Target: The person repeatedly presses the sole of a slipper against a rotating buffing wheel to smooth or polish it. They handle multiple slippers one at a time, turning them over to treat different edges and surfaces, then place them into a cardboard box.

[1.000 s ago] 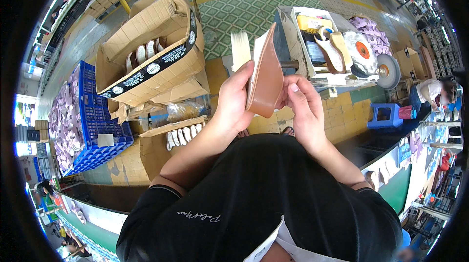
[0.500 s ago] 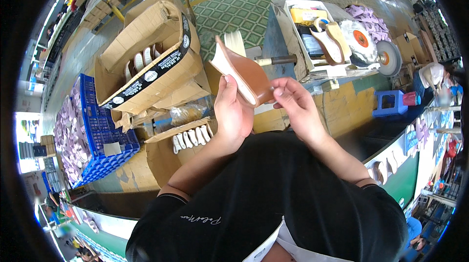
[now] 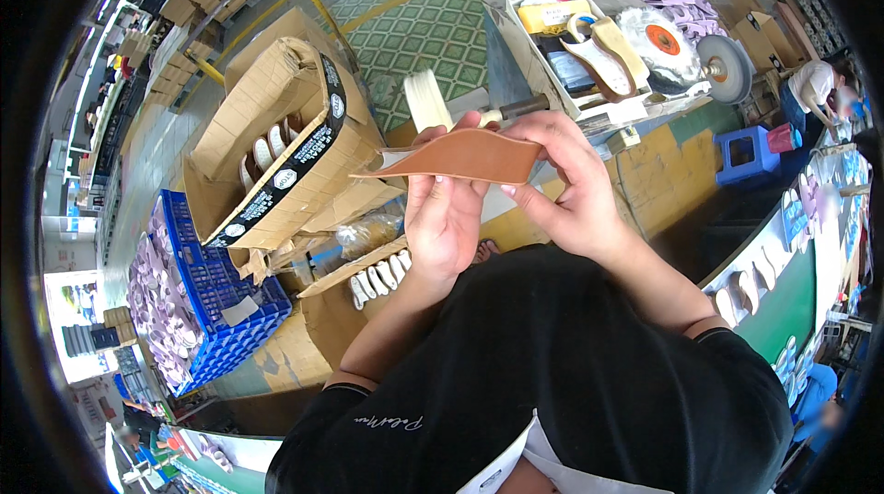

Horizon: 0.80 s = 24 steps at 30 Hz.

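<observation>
Brown wedge sole (image 3: 488,157): held up in 2 hands, right of the large cardboard box (image 3: 221,141). Left hand (image 3: 447,222): grip closed on the sole's middle. Right hand (image 3: 575,179): grip closed on the end farther from the box. Blue crate (image 3: 232,343): left of the box.

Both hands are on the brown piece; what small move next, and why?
Probably a slight turn of the brown wedge-shaped piece to bring its far side into view: one long brown side shows, the opposite is hidden, and the left hand near its middle and right hand at its thicker end could steer it.
</observation>
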Available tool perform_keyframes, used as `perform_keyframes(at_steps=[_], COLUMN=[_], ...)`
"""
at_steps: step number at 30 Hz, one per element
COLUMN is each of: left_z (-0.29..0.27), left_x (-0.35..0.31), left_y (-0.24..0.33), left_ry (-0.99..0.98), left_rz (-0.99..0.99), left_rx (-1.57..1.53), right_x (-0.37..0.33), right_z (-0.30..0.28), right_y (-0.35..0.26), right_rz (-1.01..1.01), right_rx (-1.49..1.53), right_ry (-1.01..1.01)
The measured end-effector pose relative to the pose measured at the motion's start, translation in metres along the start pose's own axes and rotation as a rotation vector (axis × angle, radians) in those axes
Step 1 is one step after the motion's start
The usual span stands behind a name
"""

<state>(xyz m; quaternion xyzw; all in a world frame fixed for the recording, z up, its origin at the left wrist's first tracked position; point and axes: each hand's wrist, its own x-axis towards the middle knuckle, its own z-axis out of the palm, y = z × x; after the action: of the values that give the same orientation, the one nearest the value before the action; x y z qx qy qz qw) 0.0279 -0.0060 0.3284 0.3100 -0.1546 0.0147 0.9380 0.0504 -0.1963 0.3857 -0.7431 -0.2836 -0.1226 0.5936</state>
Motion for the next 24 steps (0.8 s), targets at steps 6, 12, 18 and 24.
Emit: perform_keyframes(at_steps=[6,12,18,24], left_z=[0.005,-0.008,-0.049,-0.115], left_x=[-0.003,-0.015,-0.073,-0.113], left_y=[-0.002,-0.004,-0.018,-0.056], left_ry=[0.026,0.088,0.301,0.704], left_rz=[-0.013,-0.083,-0.460,-0.688], left_rx=[0.041,0.113,-0.208,-0.327], right_x=[-0.001,-0.009,-0.029,-0.060], right_z=[-0.004,-0.007,0.005,0.061], right_y=[-0.001,0.000,0.015,0.086], right_rz=[0.039,0.243,0.510,1.012], right_rx=[0.026,0.086,0.038,0.144], right_ry=[-0.026,-0.149,-0.421,-0.614])
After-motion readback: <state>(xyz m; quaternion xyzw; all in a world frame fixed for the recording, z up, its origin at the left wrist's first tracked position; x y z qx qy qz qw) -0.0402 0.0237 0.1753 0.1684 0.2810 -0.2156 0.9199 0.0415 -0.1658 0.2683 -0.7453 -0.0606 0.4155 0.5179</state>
